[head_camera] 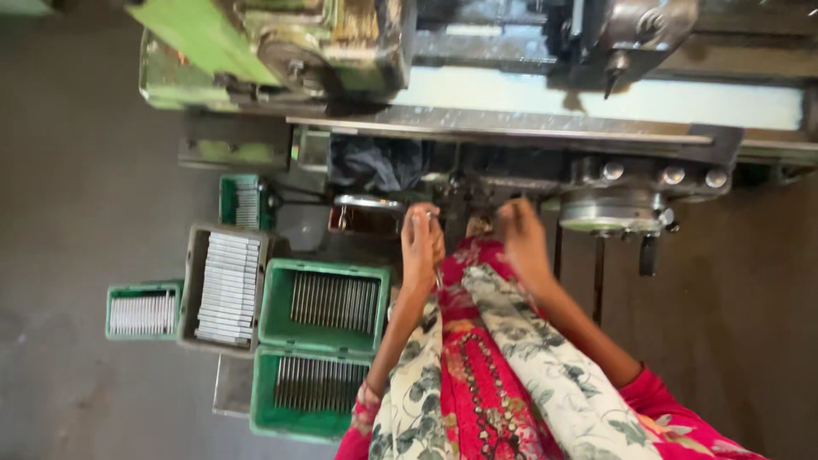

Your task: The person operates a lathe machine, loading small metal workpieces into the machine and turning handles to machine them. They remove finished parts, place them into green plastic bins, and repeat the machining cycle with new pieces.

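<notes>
Two hands meet at the machine's [511, 94] dark front. We curl our left hand [422, 243] shut around a thin metal rod [438, 274], whose end pokes out below the fist. Our right hand [521, 238] reaches beside it with fingers bent; whether it grips anything we cannot tell. Two green crates [324, 298] of stacked rods sit just left of the left arm, one above the other. Further left stand a grey tray [223, 288] of flat pieces and a small green bin [143, 311]. A floral scarf [520, 358] drapes between both arms.
</notes>
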`<state>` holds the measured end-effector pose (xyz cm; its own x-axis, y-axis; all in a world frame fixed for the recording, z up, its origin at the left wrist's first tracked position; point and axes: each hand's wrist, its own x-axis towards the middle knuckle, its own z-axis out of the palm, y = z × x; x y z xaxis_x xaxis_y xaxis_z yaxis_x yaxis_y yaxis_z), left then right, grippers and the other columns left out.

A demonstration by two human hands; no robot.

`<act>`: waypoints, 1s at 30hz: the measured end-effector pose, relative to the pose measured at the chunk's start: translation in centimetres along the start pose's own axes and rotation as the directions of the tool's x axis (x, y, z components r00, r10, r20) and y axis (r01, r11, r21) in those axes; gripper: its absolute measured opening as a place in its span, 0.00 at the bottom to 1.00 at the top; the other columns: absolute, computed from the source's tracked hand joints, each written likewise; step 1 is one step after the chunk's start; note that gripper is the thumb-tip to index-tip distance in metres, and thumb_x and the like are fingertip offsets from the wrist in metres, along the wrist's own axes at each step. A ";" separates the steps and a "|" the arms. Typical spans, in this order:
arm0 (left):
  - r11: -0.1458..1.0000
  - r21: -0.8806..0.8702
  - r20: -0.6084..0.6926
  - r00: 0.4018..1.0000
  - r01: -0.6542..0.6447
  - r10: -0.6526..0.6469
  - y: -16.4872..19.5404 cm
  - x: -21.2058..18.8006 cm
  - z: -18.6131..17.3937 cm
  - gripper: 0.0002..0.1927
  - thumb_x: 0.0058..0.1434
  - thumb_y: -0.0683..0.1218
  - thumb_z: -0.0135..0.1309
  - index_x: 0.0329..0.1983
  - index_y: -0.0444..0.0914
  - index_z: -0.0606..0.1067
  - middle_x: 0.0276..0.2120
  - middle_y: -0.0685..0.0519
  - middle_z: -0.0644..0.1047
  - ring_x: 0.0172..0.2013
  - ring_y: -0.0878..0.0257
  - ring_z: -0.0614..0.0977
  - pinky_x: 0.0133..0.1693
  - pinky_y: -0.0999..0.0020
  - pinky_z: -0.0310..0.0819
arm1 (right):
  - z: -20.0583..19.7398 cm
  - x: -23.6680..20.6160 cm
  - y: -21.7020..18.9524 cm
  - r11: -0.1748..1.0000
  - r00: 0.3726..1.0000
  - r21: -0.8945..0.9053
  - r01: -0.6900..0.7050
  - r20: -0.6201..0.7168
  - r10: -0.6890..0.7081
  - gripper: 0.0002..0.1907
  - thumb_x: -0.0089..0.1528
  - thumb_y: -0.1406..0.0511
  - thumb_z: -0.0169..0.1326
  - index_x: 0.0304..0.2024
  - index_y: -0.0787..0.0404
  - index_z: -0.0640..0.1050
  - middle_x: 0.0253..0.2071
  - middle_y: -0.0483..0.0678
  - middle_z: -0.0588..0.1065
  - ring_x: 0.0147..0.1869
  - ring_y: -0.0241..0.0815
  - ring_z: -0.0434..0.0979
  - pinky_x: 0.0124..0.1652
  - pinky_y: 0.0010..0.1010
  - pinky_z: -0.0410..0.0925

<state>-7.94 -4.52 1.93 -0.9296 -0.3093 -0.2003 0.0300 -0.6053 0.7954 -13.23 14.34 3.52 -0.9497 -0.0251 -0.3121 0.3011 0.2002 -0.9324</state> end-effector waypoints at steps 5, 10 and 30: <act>0.944 -0.051 -0.105 0.938 0.327 -0.331 -2.1 -0.1 -2.7 0.09 0.69 0.56 0.53 0.42 0.48 0.71 0.18 0.65 0.60 0.14 0.76 0.56 0.15 0.77 0.40 | 3.8 -0.6 -1.7 0.549 0.676 -0.394 0.737 0.425 -0.602 0.08 0.64 0.66 0.59 0.46 0.59 0.78 0.36 0.54 0.78 0.36 0.56 0.80 0.33 0.42 0.72; 0.902 -0.056 -0.074 0.899 0.429 -0.432 -1.0 0.1 -4.6 0.12 0.70 0.57 0.52 0.35 0.49 0.67 0.18 0.65 0.58 0.13 0.76 0.55 0.14 0.77 0.39 | 3.6 1.3 -3.2 0.338 0.452 -0.299 0.892 0.595 -0.665 0.15 0.59 0.65 0.61 0.48 0.58 0.76 0.31 0.49 0.76 0.33 0.53 0.80 0.31 0.42 0.70; 0.789 0.450 0.229 0.799 0.419 -0.555 3.7 7.1 6.0 0.14 0.61 0.49 0.62 0.42 0.45 0.68 0.19 0.62 0.62 0.15 0.75 0.58 0.16 0.74 0.45 | -5.3 6.9 -9.9 0.039 0.222 -0.267 0.963 0.701 -0.678 0.12 0.53 0.65 0.60 0.37 0.57 0.74 0.33 0.48 0.75 0.33 0.53 0.79 0.30 0.41 0.71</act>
<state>-16.64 -4.59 6.85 -0.8439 0.2569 -0.4709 -0.5311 -0.2767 0.8009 -23.20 17.43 11.53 -0.3548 -0.8277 0.4347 -0.9256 0.2453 -0.2884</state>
